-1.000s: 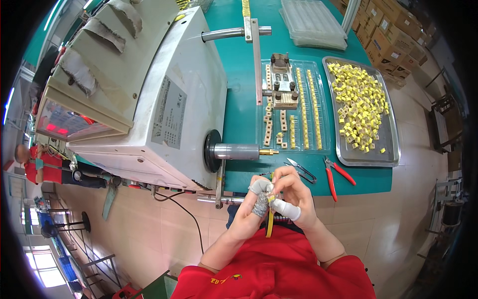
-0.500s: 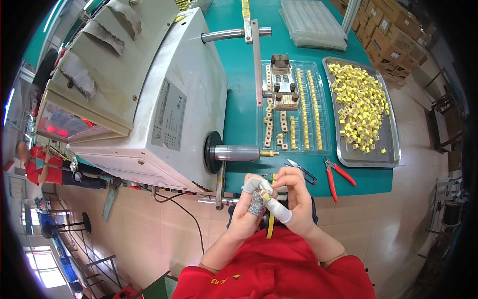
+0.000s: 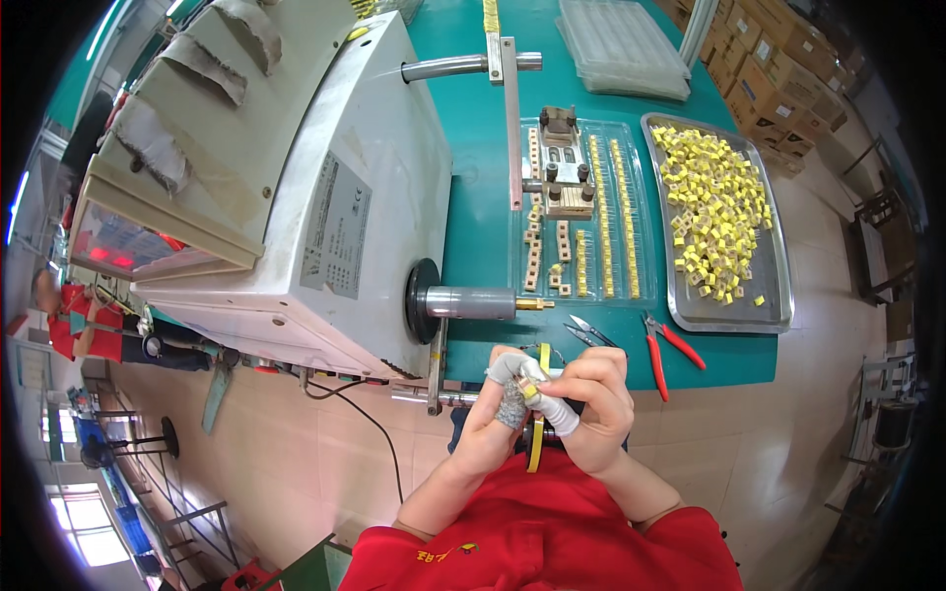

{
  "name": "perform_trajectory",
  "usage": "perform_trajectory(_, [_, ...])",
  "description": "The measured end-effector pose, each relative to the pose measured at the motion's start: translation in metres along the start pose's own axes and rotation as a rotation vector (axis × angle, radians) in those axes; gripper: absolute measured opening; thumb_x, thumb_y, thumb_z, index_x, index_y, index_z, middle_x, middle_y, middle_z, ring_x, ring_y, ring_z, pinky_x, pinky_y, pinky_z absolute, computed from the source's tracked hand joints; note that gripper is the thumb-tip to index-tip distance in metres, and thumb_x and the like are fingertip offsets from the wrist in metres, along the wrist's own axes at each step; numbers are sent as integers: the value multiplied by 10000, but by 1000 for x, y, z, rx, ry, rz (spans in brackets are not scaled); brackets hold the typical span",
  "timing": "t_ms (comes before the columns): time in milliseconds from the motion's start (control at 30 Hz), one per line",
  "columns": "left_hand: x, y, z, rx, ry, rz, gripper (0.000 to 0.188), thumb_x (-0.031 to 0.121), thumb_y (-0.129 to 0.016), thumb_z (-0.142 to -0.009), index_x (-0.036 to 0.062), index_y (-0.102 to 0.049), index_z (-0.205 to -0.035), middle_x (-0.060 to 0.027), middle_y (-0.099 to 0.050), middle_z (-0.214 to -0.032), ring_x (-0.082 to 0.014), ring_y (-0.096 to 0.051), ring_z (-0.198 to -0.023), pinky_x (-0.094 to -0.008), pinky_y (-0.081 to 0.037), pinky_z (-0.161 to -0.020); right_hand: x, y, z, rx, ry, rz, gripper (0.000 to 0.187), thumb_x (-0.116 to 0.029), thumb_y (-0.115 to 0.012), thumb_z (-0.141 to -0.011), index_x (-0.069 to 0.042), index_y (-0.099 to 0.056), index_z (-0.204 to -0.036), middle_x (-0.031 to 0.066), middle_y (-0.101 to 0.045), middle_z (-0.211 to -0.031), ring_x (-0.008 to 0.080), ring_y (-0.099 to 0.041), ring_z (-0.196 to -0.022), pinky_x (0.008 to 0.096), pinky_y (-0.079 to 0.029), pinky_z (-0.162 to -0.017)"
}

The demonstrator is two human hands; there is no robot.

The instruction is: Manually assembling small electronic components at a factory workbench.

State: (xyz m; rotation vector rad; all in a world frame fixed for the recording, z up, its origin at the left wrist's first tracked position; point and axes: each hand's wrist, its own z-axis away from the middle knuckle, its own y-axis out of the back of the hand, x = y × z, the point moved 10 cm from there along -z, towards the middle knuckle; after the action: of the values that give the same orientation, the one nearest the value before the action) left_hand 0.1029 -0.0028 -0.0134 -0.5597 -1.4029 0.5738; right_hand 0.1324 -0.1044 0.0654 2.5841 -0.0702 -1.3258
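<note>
My left hand (image 3: 493, 404), its thumb and finger wrapped in grey and white coverings, pinches a small bobbin wound with yellow tape (image 3: 530, 391). Against the same bobbin press the thumb and index finger of my right hand (image 3: 598, 404), the thumb in a white cover; its other fingers are curled. A narrow strip of yellow tape (image 3: 535, 445) hangs down between my hands, and part of it shows above the fingers. Both hands are in front of the bench's near edge. Fingers hide much of the bobbin.
A winding machine (image 3: 365, 197) with a protruding spindle (image 3: 473, 302) stands left. On the green bench (image 3: 473, 246) are thread snips (image 3: 596, 332), red-handled cutters (image 3: 658, 360), a clear tray of bobbins (image 3: 645, 266), a metal tray (image 3: 724, 317) heaped with yellow bobbins, and stacked clear trays (image 3: 621, 44).
My right hand's fingers have curled down from a raised position, and its index finger now presses at the bobbin. More of the yellow bobbin shows. The left hand has shifted only slightly.
</note>
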Motion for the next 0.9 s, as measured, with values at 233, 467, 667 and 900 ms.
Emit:
perform_trajectory(233, [2, -4, 0, -35, -33, -50, 277, 7, -429, -844, 12, -401, -1119, -38, -315, -1010, -125, -391, -921, -221, -340, -796, 2, 0, 0, -28, 28, -34, 228, -40, -745, -597, -88, -656, -802, 11, -548, -776, 212, -467, -758, 291, -401, -651])
perform_trajectory(467, [7, -16, -1, -187, 28, 120, 283, 107, -474, -853, -2, -425, -1110, -34, -346, -1003, -137, -411, -907, -235, -354, -766, 5, -7, -10, -143, -38, -41, 307, -181, -728, -663, -83, -633, -937, 69, -519, -979, 226, -439, -872, 311, -382, -745])
perform_trajectory(667, [0, -10, -2, -92, 120, 89, 440, 260, -543, -824, 18, -388, -1157, -55, -485, -916, -122, -481, -839, -223, -383, -667, 13, -15, -6, -258, -73, -111, 339, -165, -721, -652, -78, -629, -967, 78, -503, -1031, 229, -424, -925, 307, -381, -759])
perform_trajectory(900, [8, -3, -1, 47, 41, 143, 264, 156, -516, -862, 47, -454, -1094, -30, -386, -1026, -109, -467, -841, -244, -378, -676, -9, 1, -12, -114, 131, 299, 350, -187, -741, -603, -106, -613, -919, 69, -484, -994, 250, -430, -928, 335, -386, -762])
